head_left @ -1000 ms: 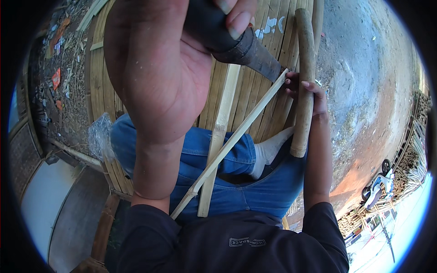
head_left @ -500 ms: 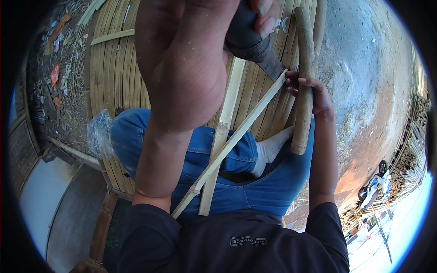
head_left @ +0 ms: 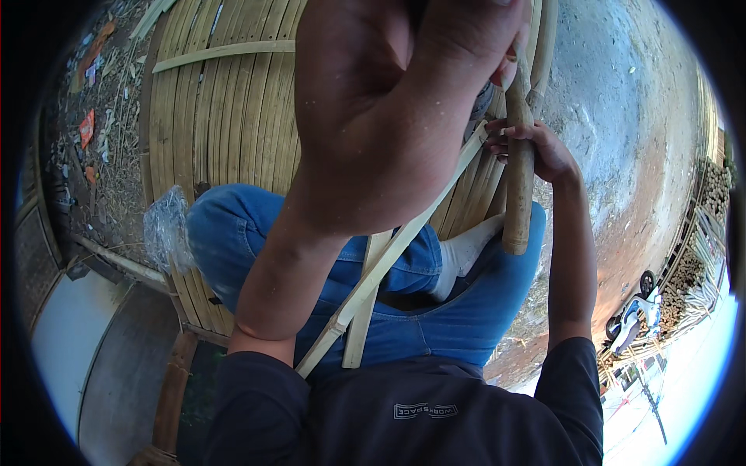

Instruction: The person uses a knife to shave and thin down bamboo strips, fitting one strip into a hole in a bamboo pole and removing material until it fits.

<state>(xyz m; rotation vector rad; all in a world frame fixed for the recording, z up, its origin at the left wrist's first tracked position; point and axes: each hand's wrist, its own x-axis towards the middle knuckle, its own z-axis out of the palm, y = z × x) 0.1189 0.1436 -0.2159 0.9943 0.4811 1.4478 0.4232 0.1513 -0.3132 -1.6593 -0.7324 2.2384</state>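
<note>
My left hand (head_left: pixel 404 109) looms large at the top centre, its fingers closed round a knife. Of the knife (head_left: pixel 482 102) only a dark bit of the collar peeks out below the fingers; handle and blade are hidden. My right hand (head_left: pixel 548 151) wraps round a stout round bamboo stick (head_left: pixel 517 194), thumb across its front. Its fingertips reach the upper end of a pale bamboo strip (head_left: pixel 388 256), close under the knife. That strip slants down to my lap, crossing over a second bamboo strip (head_left: pixel 357 334).
I sit on a bamboo-slat platform (head_left: pixel 225 124), blue jeans (head_left: pixel 326 272) folded under the work. Another loose strip (head_left: pixel 217 53) lies on the slats. Left is littered ground (head_left: pixel 105 155) beside a clear plastic bag (head_left: pixel 165 233); right is rough concrete ground (head_left: pixel 614 155) with a parked motorbike (head_left: pixel 633 314).
My left hand has swung right with the knife, hiding the blade and handle that showed before. My right hand, the stick and the strip have shifted only slightly.
</note>
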